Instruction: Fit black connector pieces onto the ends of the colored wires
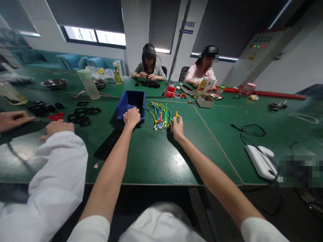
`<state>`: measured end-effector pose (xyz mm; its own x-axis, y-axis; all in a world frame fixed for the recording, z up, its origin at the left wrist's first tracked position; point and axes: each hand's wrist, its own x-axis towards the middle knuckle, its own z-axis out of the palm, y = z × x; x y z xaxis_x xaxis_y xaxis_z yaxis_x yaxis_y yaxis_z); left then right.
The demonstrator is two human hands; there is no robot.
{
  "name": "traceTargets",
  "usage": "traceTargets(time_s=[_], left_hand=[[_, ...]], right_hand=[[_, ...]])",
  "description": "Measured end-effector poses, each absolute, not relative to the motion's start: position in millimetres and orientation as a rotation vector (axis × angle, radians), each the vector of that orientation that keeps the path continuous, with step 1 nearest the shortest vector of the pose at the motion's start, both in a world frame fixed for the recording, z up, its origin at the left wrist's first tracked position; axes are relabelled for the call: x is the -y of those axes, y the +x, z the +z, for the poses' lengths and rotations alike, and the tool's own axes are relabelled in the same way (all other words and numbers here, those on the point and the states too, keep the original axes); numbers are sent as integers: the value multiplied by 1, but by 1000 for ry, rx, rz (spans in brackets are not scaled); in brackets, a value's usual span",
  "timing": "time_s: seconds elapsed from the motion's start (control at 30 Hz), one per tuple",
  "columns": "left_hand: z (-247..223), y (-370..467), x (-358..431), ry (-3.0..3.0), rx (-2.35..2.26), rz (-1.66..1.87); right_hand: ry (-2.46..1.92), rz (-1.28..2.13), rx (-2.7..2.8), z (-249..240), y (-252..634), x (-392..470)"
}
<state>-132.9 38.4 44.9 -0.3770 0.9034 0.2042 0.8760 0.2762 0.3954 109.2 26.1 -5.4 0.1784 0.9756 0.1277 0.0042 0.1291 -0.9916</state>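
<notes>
My left hand (pixel 131 117) is over the front edge of a blue plastic bin (pixel 120 109), its fingers curled. What they hold, if anything, is hidden. Dark things inside the bin are too dim to name. My right hand (pixel 178 127) is closed around a short yellow wire (pixel 176 114) that stands upright from the fingers with a reddish tip. Just left of that hand lies a fanned bundle of wires (pixel 161 112) in yellow, green, blue and red, with metal ring terminals at their near ends.
A dark phone-like slab (pixel 108 144) lies left of my left forearm. Black square frames (pixel 80 116) and a co-worker's white sleeve (pixel 63 161) are further left. A small carton (pixel 205 101), a black cable (pixel 252 129) and a white device (pixel 261 163) lie to the right. Two people sit opposite.
</notes>
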Motion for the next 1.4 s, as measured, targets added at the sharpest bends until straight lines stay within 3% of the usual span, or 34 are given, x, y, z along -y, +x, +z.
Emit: traceTargets(time_s=[0.67, 1.0, 1.4], left_hand=[[44, -128, -27, 1800, -2527, 693], [42, -127, -23, 1784, -2528, 766], [26, -130, -31, 1858, -2593, 994]], right_hand=[[-1116, 952, 930, -16, 105, -36], [-1021, 862, 966, -8, 102, -12], [-977, 1007, 967, -8, 106, -19]])
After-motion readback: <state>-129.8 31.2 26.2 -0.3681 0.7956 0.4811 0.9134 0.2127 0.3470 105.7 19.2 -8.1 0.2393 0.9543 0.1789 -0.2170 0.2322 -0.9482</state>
